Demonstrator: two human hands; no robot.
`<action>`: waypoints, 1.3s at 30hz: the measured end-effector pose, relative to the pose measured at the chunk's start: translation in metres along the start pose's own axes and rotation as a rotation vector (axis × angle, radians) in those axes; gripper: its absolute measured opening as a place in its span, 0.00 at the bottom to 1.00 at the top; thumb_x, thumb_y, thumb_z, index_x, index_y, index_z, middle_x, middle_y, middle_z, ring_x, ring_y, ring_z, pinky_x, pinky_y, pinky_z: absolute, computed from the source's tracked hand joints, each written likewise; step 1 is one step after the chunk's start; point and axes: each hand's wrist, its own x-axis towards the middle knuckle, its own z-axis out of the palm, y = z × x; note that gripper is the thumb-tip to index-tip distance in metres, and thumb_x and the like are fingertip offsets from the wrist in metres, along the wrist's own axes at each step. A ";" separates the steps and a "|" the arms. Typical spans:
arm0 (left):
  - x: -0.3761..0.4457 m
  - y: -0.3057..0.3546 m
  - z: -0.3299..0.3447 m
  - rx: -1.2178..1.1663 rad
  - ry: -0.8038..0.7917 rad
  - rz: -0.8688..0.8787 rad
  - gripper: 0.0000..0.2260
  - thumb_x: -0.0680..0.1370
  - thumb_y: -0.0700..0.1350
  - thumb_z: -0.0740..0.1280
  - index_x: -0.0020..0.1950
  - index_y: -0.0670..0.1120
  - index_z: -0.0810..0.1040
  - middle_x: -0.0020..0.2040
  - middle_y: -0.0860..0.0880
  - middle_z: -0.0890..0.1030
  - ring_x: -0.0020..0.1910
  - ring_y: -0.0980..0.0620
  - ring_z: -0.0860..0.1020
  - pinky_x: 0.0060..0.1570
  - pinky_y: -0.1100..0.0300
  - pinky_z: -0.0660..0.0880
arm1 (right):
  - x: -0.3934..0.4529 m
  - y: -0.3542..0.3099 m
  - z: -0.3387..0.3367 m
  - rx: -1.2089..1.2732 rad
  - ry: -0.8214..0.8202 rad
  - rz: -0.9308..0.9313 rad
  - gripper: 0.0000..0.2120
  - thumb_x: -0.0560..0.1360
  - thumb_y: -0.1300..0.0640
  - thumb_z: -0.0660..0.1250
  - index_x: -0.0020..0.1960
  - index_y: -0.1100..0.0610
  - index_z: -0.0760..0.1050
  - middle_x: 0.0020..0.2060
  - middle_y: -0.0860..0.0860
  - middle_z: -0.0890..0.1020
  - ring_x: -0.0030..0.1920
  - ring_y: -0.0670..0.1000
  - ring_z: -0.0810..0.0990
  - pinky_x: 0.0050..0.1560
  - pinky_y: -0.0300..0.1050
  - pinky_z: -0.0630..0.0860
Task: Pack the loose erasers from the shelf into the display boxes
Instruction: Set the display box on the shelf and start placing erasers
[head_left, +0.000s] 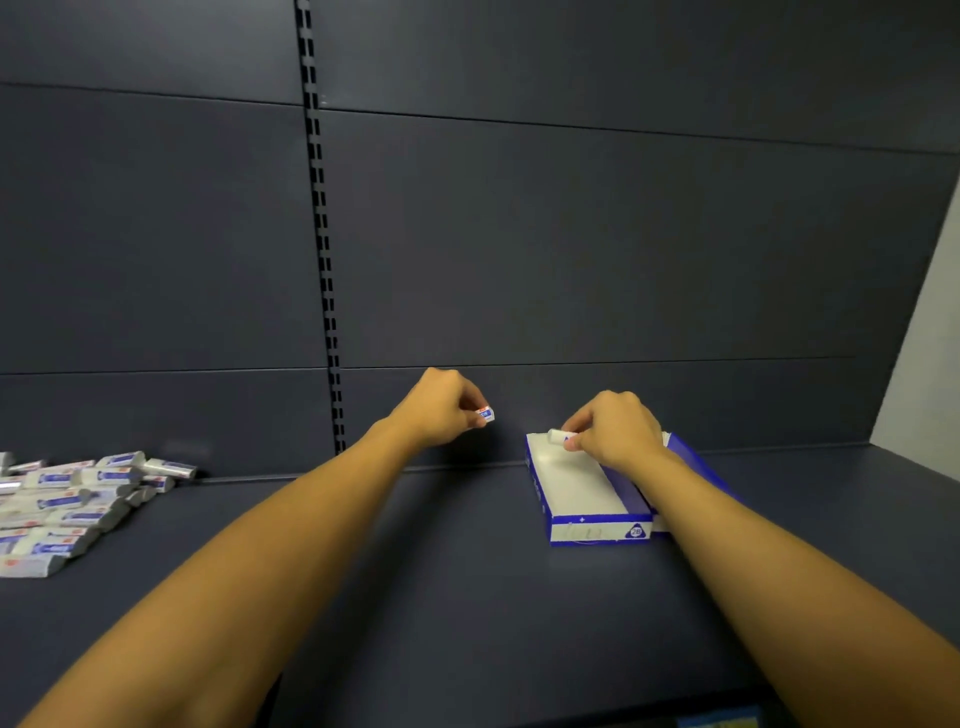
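A blue-and-white display box (582, 493) lies open on the dark shelf at centre right, its white inside bare. My right hand (615, 431) hovers over the box's far end and pinches a white eraser (560, 436) with a blue sleeve. My left hand (441, 410), raised left of the box, pinches another small eraser (485, 414) with a red-and-blue label. A heap of loose erasers (67, 506) lies at the shelf's far left.
A second blue box part (691, 462) lies behind my right forearm. The dark shelf surface (415, 571) stretches between pile and box. A slotted upright (322, 234) runs up the back panel. A pale wall (930, 353) bounds the right.
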 end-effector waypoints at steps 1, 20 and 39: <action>0.001 0.000 0.002 -0.005 0.010 -0.014 0.07 0.76 0.43 0.75 0.53 0.46 0.87 0.48 0.51 0.86 0.44 0.57 0.82 0.43 0.68 0.74 | 0.003 0.003 0.002 -0.012 -0.009 -0.014 0.11 0.73 0.47 0.75 0.54 0.46 0.85 0.50 0.48 0.85 0.48 0.51 0.81 0.46 0.47 0.81; 0.051 0.053 0.085 0.133 -0.078 0.039 0.09 0.78 0.44 0.72 0.57 0.46 0.86 0.53 0.49 0.85 0.48 0.53 0.79 0.52 0.58 0.78 | 0.034 0.061 0.007 0.212 -0.002 -0.011 0.08 0.72 0.50 0.76 0.51 0.48 0.86 0.46 0.47 0.86 0.44 0.49 0.81 0.45 0.46 0.81; 0.036 0.045 0.071 0.284 -0.111 0.086 0.10 0.80 0.43 0.70 0.59 0.43 0.85 0.56 0.46 0.84 0.54 0.48 0.80 0.57 0.55 0.79 | 0.027 0.048 0.030 -0.010 -0.059 -0.031 0.15 0.73 0.45 0.73 0.57 0.49 0.84 0.54 0.49 0.84 0.49 0.52 0.81 0.49 0.44 0.81</action>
